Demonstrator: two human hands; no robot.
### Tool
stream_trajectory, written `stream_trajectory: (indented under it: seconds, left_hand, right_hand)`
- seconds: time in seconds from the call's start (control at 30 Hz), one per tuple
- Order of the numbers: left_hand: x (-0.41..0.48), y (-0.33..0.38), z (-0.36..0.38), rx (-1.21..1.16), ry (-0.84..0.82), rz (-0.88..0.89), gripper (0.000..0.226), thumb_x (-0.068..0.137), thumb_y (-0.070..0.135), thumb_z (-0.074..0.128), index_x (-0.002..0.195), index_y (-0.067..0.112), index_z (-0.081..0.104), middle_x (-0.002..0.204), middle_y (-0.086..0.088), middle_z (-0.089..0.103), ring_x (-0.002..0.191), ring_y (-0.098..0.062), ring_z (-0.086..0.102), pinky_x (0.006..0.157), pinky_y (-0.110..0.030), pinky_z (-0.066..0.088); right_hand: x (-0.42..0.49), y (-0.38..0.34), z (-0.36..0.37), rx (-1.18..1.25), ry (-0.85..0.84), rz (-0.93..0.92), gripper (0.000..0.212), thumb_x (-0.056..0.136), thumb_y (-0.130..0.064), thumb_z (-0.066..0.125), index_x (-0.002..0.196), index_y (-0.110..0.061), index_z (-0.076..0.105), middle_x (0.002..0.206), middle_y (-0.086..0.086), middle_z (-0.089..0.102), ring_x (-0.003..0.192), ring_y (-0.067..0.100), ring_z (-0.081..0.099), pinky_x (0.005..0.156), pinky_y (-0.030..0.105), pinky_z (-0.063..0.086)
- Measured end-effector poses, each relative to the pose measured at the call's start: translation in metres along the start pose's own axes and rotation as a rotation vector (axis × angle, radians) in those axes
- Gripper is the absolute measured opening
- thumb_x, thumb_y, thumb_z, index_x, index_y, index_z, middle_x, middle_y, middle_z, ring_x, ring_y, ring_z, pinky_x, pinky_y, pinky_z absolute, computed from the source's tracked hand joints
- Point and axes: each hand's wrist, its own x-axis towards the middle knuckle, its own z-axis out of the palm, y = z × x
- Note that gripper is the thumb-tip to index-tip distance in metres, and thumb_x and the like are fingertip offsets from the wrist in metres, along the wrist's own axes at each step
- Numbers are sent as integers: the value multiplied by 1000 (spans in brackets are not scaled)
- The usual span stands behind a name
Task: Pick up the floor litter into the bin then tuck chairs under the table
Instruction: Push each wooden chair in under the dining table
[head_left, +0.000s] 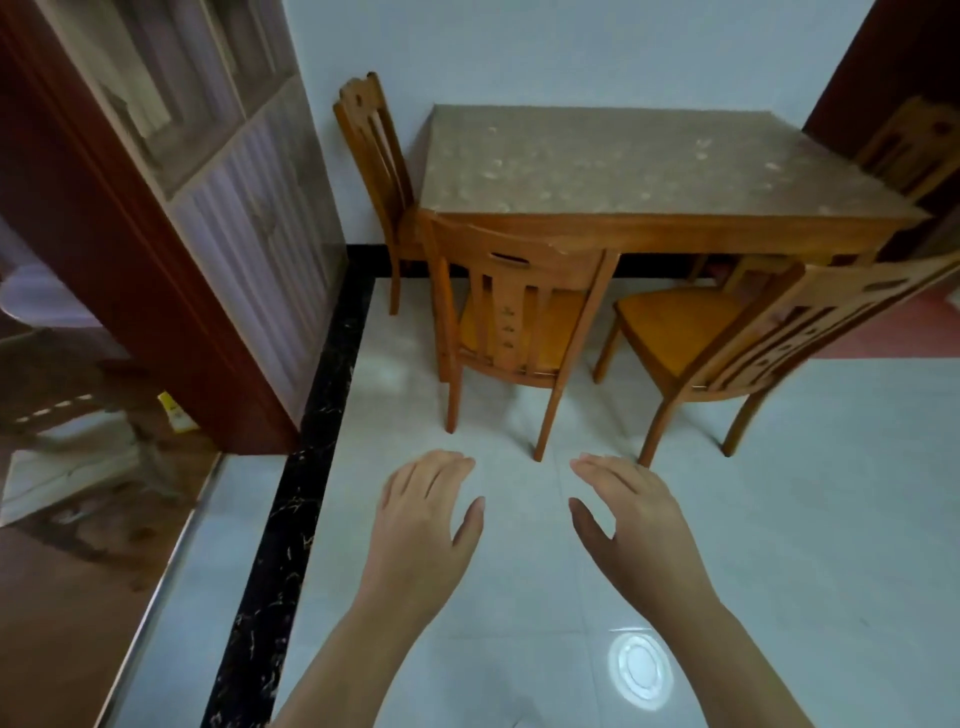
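The floor (779, 519) looks clean, so chair-tucking seems the step in hand. The left hand (426, 525) and right hand (628, 525) hover empty, fingers (441, 465) apart and relaxed. One chair (519, 312) sits at the desk's (623, 166) near edge. The angled chair (691, 332) off its near right corner likely needs pushing in.

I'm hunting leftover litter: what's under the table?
Under the table, the seat of the near-left chair and a black floor strip show. The tabletop and chairs hide the rest, so litter there cannot be judged.
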Motion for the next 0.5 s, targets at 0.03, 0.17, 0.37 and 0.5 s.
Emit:
stream_trajectory:
  seconds: [0.03, 0.17, 0.37, 0.5]
  left_hand:
    - [12, 5, 8, -2, -10, 3, 39, 84, 35, 44, 109, 10, 63, 108, -3, 65, 106, -16, 53, 97, -23, 29]
    - [54, 17, 38, 5, -49, 7, 41, 84, 36, 42, 108, 10, 64, 107, -2, 66, 107, -13, 49, 94, -29, 36]
    - [122, -7, 75, 29, -138, 24, 40, 82, 35, 43, 103, 9, 66, 102, -5, 68, 97, -24, 64, 88, -37, 42]
    - [186, -44, 96, 10, -159, 29, 40, 83, 34, 42, 102, 8, 66, 100, -5, 69, 95, -24, 65, 87, -31, 40]
  right_hand:
    - [8, 12, -2, 2, 7, 4, 33, 70, -11, 77, 101, -5, 68, 99, 9, 71, 90, 27, 67, 79, 46, 55]
    - [45, 53, -3, 3, 36, 18, 33, 73, -20, 64, 101, -5, 68, 97, 8, 70, 89, 26, 66, 81, 38, 51]
    - [97, 87, 34, 10, 21, 97, 34, 73, -22, 64, 102, -5, 68, 98, 8, 70, 89, 26, 67, 82, 39, 50]
    - [151, 103, 70, -34, -33, 138, 34, 68, -14, 80, 99, -6, 69, 97, 8, 71, 88, 27, 67, 80, 40, 52]
